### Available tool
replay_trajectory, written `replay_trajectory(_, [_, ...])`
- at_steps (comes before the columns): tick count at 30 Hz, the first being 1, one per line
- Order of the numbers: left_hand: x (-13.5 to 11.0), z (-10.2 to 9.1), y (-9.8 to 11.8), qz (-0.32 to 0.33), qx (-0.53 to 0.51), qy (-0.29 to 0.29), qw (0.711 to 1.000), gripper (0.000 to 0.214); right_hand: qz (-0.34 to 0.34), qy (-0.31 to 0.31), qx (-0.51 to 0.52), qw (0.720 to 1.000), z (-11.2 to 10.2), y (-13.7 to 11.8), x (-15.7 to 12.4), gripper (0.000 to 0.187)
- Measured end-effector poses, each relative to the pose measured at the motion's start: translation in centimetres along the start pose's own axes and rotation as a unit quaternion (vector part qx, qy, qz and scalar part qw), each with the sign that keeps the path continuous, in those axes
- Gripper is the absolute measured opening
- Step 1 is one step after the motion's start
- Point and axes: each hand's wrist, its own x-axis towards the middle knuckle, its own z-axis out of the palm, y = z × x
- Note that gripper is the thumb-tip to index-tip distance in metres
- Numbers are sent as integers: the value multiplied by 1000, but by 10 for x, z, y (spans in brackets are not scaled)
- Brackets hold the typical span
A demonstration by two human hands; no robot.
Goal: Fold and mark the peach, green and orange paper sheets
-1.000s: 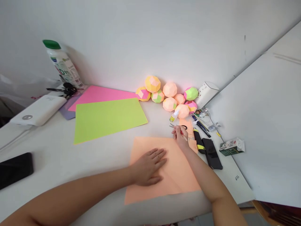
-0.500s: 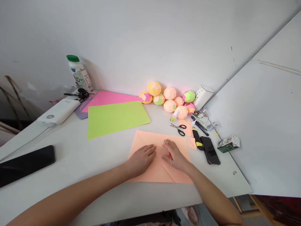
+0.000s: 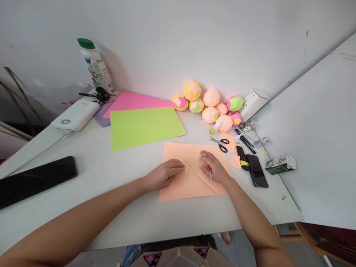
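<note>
A large sheet of peach paper (image 3: 191,189) with a diagonal crease lies flat on the white table. My left hand (image 3: 164,173) is over its left part, thumb and fingers closed on a small cut piece of the same peach paper (image 3: 185,172), tilted a little. Over the right part of the sheet, my right hand (image 3: 215,168) holds a slim red pen (image 3: 209,170) between curled fingers. The pen's tip cannot be made out. Scissors with black handles (image 3: 221,144) lie just beyond the sheet, by peach paper scraps (image 3: 236,161).
Green paper (image 3: 147,128) overlaps pink paper (image 3: 130,102) at back left. Several faceted paper balls (image 3: 211,97) stand against the wall, a small glue bottle (image 3: 214,128) before them. A yellow-black cutter (image 3: 243,157) and a phone (image 3: 257,170) lie right; a power bank (image 3: 76,115) lies left.
My left hand has gone from lying flat on the sheet to pinching the small paper piece, now visible. My right hand keeps the red pen. The camera view has shifted.
</note>
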Motion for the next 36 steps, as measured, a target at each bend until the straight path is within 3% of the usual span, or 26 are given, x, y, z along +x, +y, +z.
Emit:
replay_trajectory(5, [-2, -1, -11, -112, -13, 103, 988, 32, -19, 35, -2, 999, -2, -5, -1, 25])
replay_trajectory(9, [4, -9, -20, -181, -36, 105, 977, 22, -34, 39, 10, 999, 5, -43, 8, 21])
replay_trajectory(12, [8, -18, -24, -198, -61, 73, 975, 18, -74, -21, 9, 997, 20, -79, 15, 22])
replay_trajectory(15, [9, -28, -29, -194, -91, 21, 977, 17, -78, -63, -8, 995, 34, -98, 19, 16])
replay_trajectory(18, [8, -37, -34, -180, -118, -39, 976, 19, -88, -78, 2, 993, 37, -97, 16, 16])
replay_trajectory(24, [4, -44, -35, -169, -124, -122, 970, 24, -178, -131, 43, 974, 34, -94, 9, 21])
replay_trajectory(31, [6, -55, -12, -128, 9, -303, 944, 43, -204, -133, 56, 968, 40, -95, 9, 25])
replay_trajectory(36, [5, -55, -7, -111, 57, -334, 934, 63, -203, -116, 50, 971, 43, -94, 6, 27])
